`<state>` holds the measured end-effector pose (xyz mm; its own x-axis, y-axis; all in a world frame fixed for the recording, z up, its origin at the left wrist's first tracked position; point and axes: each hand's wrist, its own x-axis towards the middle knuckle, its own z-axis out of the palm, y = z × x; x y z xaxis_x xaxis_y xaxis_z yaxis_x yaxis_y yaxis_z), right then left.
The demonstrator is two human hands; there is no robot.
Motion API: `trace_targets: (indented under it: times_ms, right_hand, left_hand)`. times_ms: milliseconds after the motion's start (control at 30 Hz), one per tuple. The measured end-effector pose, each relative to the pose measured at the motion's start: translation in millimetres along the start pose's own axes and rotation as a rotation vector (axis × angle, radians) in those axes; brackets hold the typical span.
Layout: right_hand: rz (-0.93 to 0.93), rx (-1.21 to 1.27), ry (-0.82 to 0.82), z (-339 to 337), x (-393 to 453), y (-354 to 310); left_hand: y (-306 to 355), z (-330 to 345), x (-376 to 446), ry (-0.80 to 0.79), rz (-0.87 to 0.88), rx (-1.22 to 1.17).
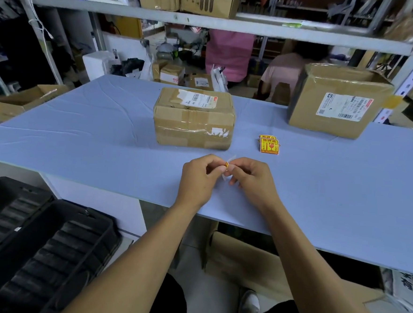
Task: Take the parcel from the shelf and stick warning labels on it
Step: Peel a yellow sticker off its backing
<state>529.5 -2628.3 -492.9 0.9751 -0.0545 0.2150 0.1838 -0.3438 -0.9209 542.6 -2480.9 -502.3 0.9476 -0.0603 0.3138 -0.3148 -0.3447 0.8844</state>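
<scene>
My left hand (200, 180) and right hand (252, 181) meet low in the middle of the frame, above the blue bench (80, 133). The fingers (220, 168) of both pinch one label (226, 165), yellow and red, with its pale backing showing. The parcel (194, 118) sits on the bench at centre frame, just beyond my hands. Spare labels (269, 145) lie to its right, apart from it.

From here the yellow-and-red warning stickers (269, 145) on the table show a broken-glass symbol with Chinese characters too small to read, and the shipping labels on the parcel (194, 118) and big carton (337, 100) are just blurred barcodes.
</scene>
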Motion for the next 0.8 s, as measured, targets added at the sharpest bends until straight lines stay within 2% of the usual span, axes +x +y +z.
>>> trace_targets:
  times_ms: [333, 700, 800]
  right_hand:
    - [0.001, -0.010, 0.007, -0.9, -0.7, 1.7]
    - [-0.021, -0.016, -0.032, -0.8, -1.7, 2.0]
    - [-0.045, -0.016, -0.018, -0.5, -2.9, -0.3]
  left_hand:
    - [5.3, -2.9, -0.6, -0.010, -0.021, -0.048]
    - [5.7, -2.2, -1.3, -0.005, -0.015, 0.020]
    - [4.8, -4.6, 0.2, -0.007, -0.033, -0.047]
